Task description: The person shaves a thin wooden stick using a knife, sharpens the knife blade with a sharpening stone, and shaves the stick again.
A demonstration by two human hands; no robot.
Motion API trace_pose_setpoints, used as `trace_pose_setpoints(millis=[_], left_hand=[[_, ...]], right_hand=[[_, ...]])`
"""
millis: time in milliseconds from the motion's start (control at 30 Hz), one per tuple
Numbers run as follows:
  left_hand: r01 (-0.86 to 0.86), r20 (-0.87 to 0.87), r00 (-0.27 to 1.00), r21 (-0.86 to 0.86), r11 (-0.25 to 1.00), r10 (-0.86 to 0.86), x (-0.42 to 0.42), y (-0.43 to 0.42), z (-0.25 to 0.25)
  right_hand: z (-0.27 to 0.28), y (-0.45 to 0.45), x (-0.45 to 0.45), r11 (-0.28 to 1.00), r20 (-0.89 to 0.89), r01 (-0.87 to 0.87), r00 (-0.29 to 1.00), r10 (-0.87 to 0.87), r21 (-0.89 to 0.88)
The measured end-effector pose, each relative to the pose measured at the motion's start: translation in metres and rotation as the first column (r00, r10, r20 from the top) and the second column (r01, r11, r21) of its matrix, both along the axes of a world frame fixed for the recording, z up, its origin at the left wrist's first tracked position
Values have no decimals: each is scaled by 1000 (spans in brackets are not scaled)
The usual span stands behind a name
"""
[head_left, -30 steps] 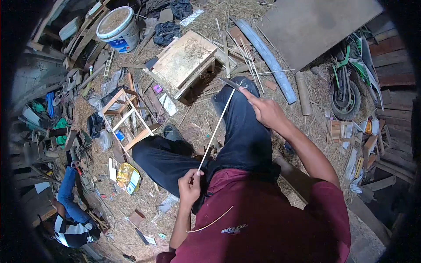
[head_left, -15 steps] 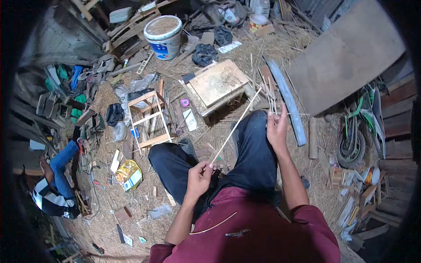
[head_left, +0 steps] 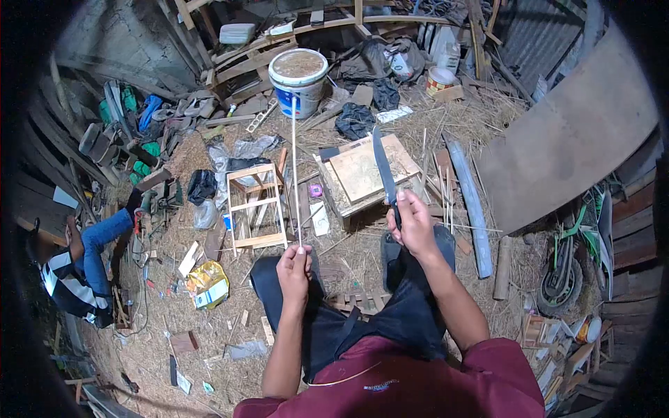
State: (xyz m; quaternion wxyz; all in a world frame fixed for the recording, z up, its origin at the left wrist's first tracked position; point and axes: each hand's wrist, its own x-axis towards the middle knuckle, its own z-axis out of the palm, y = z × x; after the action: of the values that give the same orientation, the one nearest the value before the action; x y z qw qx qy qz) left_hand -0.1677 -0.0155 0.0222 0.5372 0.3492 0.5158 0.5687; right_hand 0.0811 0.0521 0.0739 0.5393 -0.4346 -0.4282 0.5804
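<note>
My left hand point(head_left: 294, 270) pinches the lower end of a thin pale wooden strip point(head_left: 294, 167), which points up and away, its far end in front of the bucket. A knife point(head_left: 382, 164) is in my right hand point(head_left: 412, 226), fingers wrapped round its dark handle, blade tip up. Strip and knife are apart. Beyond the knife stands a low wooden bench point(head_left: 362, 177) with shavings on it. A small wooden frame point(head_left: 256, 209) stands to the left, behind the strip. A thin curved sliver point(head_left: 341, 380) lies on my shirt.
A white-and-blue bucket point(head_left: 298, 76) stands at the back. A co-worker point(head_left: 80, 279) sits at the far left. To the right are a grey pole point(head_left: 470, 205), a large board point(head_left: 571, 139) and a green motorbike point(head_left: 571, 244). Thin sticks and scraps cover the ground.
My left hand has moved up and left, and the strip has swung from slanting right to nearly upright. My right hand has drawn back, its knife now raised. The view has tilted up.
</note>
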Motion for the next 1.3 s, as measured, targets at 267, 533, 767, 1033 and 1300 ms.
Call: trace_pose_setpoints(millis=[267, 533, 767, 1033, 1300], left_hand=[[140, -105, 981, -208, 968, -164, 8, 143, -92], [74, -211, 970, -214, 974, -120, 34, 151, -138], [149, -88, 982, -165, 975, -165, 45, 176, -116], [144, -163, 971, -186, 972, -175, 50, 176, -107], [152, -137, 976, -144, 978, -172, 43, 188, -108]], right_hand=[[-169, 98, -18, 962, 344, 255, 915, -209, -94], [-307, 111, -46, 930, 807, 367, 539, -243, 35], [-279, 11, -38, 939, 815, 345, 548, -191, -12], [-237, 98, -39, 997, 955, 36, 288, -73, 65], [-270, -8, -18, 989, 957, 102, 281, 77, -109]])
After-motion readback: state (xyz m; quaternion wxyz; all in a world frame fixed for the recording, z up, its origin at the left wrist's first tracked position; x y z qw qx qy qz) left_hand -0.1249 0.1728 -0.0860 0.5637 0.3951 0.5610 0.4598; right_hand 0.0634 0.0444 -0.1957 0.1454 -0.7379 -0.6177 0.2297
